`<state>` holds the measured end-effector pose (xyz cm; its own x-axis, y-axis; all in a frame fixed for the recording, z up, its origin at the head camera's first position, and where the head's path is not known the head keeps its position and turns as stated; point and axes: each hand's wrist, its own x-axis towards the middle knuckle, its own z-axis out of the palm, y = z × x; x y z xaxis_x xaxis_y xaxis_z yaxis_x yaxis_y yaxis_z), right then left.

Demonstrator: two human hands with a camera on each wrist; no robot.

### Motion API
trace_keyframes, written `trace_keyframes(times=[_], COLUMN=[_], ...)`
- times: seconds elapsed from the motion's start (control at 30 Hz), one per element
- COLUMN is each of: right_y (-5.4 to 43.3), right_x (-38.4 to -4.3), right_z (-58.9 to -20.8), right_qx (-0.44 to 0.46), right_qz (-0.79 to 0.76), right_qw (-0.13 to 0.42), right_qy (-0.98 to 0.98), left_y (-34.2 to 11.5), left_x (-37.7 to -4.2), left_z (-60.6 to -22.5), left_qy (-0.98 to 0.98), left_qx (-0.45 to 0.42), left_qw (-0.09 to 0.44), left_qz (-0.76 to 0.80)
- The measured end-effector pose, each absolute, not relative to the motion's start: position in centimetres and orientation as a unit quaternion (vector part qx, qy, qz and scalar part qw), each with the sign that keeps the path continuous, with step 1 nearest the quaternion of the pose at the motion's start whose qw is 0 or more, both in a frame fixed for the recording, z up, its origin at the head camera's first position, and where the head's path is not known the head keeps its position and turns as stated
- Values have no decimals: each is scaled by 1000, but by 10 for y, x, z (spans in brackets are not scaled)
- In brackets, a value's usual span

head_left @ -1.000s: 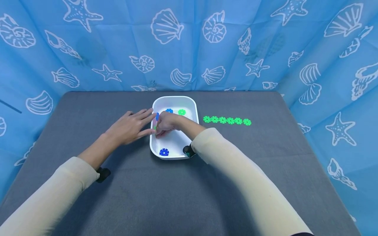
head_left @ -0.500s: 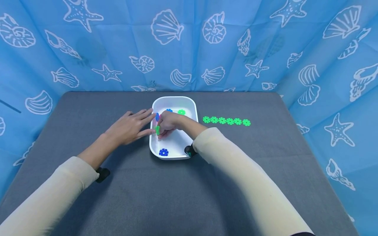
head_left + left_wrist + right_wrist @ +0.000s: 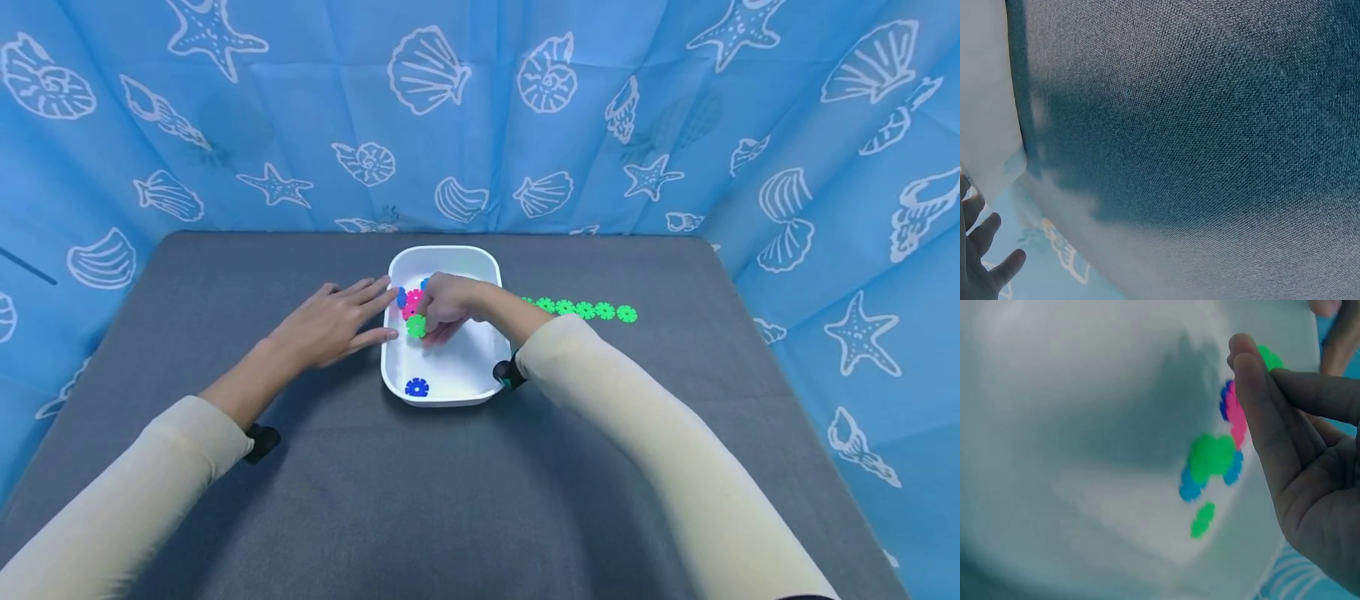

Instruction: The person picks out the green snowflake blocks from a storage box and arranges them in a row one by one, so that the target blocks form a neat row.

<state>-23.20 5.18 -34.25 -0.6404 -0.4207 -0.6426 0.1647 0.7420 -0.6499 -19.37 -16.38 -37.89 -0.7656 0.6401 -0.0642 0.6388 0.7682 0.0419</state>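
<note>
Inside the white plastic tray [image 3: 461, 371], my right hand [image 3: 450, 300] pinches a green notched disc [image 3: 416, 326] between thumb and fingertips; the right wrist view shows the same green disc [image 3: 1269, 357] at the thumb. Left of the tray, my left hand [image 3: 330, 323] has its fingers spread straight, fingertips at the left rim. Pink notched discs [image 3: 410, 308] and a blue notched disc [image 3: 401, 297] lie by the tray's left wall. Another blue disc [image 3: 417, 387] lies near the front. My right hand hides part of the tray floor, where the right wrist view shows green discs [image 3: 1210, 457].
To the right of the tray, several green notched discs [image 3: 585, 309] form a row on the grey cloth-covered table [image 3: 450, 500]; my right forearm overlaps its left end. A blue curtain [image 3: 480, 125] with white shell prints hangs behind the table.
My right hand has moved right, away from the tray's left wall, with the green disc in its fingers. Pink discs there now show. The left hand stays in place.
</note>
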Motion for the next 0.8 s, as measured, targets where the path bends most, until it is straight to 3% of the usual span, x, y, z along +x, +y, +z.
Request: trace_keyframes(times=[0.33,0.8], right_y=[97,227], right_x=[-232,-238], right_z=[-310,-294], right_qx=[-83,-47], right_qz=[-363,-392], right_qw=[388,330], right_qy=[843,858], left_y=[-162,-163], left_x=[-193,-193], left_z=[-379,-378], left_qy=[943,943], left_qx=[330,329], left_qw=[44,50], left_qz=[13,17])
